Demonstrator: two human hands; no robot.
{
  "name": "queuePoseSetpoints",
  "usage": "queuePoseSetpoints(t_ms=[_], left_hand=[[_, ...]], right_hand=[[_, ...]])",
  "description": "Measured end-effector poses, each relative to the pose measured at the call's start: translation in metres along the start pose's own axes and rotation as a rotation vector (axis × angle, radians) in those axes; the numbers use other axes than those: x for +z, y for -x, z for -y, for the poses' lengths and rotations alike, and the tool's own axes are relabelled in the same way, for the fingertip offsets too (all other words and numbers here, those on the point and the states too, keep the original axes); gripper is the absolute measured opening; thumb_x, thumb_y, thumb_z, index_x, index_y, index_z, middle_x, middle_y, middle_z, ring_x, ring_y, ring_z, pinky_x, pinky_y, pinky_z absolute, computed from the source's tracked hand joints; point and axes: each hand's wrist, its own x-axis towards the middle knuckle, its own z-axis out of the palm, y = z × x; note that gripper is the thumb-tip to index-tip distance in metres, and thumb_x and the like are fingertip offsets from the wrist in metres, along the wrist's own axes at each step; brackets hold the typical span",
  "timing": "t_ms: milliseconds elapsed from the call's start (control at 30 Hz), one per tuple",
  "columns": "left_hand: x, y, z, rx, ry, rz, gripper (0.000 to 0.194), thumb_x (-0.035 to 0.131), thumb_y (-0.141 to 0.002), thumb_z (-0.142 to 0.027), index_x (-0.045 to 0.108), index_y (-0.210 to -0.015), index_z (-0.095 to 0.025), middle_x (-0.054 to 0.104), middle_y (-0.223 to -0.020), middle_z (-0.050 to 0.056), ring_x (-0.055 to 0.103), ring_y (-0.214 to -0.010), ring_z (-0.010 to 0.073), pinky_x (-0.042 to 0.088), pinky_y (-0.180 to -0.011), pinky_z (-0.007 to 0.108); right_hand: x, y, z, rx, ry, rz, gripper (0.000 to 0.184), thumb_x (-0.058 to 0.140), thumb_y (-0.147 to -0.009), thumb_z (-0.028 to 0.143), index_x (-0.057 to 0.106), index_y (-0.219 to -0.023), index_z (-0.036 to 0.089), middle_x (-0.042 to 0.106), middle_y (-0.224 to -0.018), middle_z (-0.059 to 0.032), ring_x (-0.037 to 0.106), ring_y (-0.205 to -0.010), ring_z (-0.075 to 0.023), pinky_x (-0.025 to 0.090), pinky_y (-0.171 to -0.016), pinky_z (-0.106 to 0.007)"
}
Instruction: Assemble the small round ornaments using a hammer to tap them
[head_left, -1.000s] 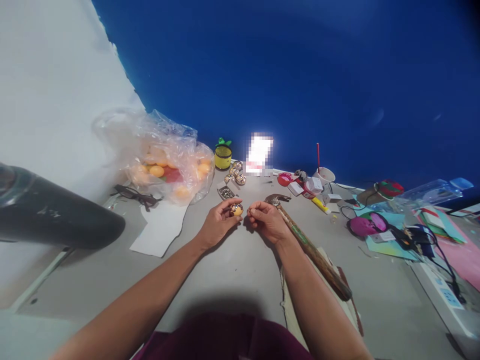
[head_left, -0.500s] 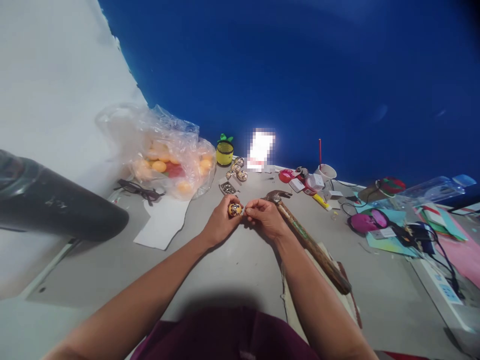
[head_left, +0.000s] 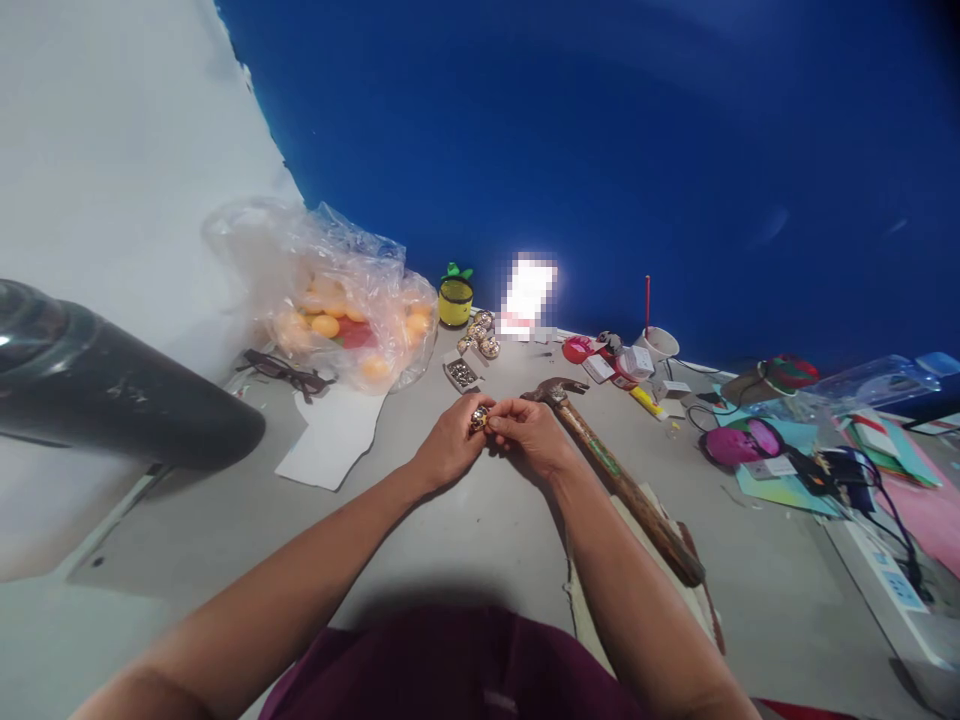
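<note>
My left hand [head_left: 454, 442] is closed around a small yellow ball studded with shiny metal pieces [head_left: 478, 418]. The thumb and forefinger of my right hand [head_left: 529, 432] are pinched together against the ball's right side. Whatever sits between those fingertips is too small to make out. Just beyond my hands is a small open box [head_left: 460, 375] of shiny metal bits. Behind it, several similar studded balls [head_left: 484, 335] lie in a cluster. A claw hammer [head_left: 611, 465] rests to the right of my right hand, its head toward the wall.
A clear plastic bag of orange balls [head_left: 330, 320], glasses [head_left: 285, 373] and white paper [head_left: 334, 440] lie left. A dark cylinder [head_left: 150, 390] juts in. At right are a white cup [head_left: 658, 345], a pink round case [head_left: 739, 442], a plastic bottle [head_left: 870, 385] and a power strip [head_left: 881, 570].
The ball has turned in my left hand, showing more metal and less yellow. My right fingertips have come from beside the ball onto it. The whole view has shifted slightly.
</note>
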Motion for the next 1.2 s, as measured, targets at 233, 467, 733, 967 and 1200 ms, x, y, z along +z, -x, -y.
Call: queuePoseSetpoints(t_ms=[233,467,733,967,1200], left_hand=[[0.0,0.001,-0.001,-0.01,-0.004,0.002,0.021,0.059,-0.09,-0.027,0.064,-0.109,-0.02,0.072,-0.109,0.007,0.067,-0.098,0.024,0.053,-0.092,0.037],[0.002,0.002,0.002,0.006,-0.049,0.003,0.019,0.057,-0.092,-0.028,0.061,-0.109,-0.02,0.069,-0.109,0.007,0.065,-0.099,0.0243,0.052,-0.09,0.038],[0.009,0.003,0.008,-0.025,-0.08,-0.021,0.009,0.057,-0.093,-0.025,0.055,-0.1,-0.021,0.065,-0.102,0.005,0.063,-0.093,0.0229,0.05,-0.083,0.036],[0.015,0.006,0.002,-0.079,-0.062,-0.099,0.008,0.058,-0.09,-0.018,0.053,-0.094,-0.023,0.063,-0.097,0.004,0.062,-0.091,0.0224,0.049,-0.082,0.036],[0.022,0.007,0.002,-0.112,-0.108,-0.161,0.01,0.055,-0.089,-0.016,0.052,-0.096,-0.022,0.061,-0.099,0.004,0.06,-0.089,0.0222,0.048,-0.079,0.036]], right_hand=[[0.0,0.0,0.0,0.004,0.0,-0.002,0.03,0.095,-0.06,0.036,0.076,-0.073,0.017,0.071,-0.066,-0.002,0.056,-0.051,-0.0093,0.044,-0.046,-0.02],[0.0,0.0,-0.001,-0.008,0.034,0.004,0.031,0.094,-0.061,0.037,0.074,-0.073,0.017,0.069,-0.064,-0.0017,0.055,-0.051,-0.0093,0.044,-0.048,-0.021],[0.006,0.004,0.002,-0.093,0.164,0.01,0.027,0.089,-0.068,0.037,0.071,-0.072,0.017,0.066,-0.06,0.0007,0.056,-0.049,-0.0102,0.046,-0.048,-0.023],[0.009,0.003,-0.008,-0.109,0.2,-0.005,0.027,0.084,-0.072,0.039,0.066,-0.075,0.019,0.068,-0.062,0.0016,0.061,-0.045,-0.0117,0.054,-0.045,-0.024],[0.012,0.002,-0.009,-0.096,0.241,-0.047,0.025,0.081,-0.073,0.038,0.064,-0.076,0.02,0.068,-0.061,0.0025,0.062,-0.042,-0.0119,0.05,-0.039,-0.02]])
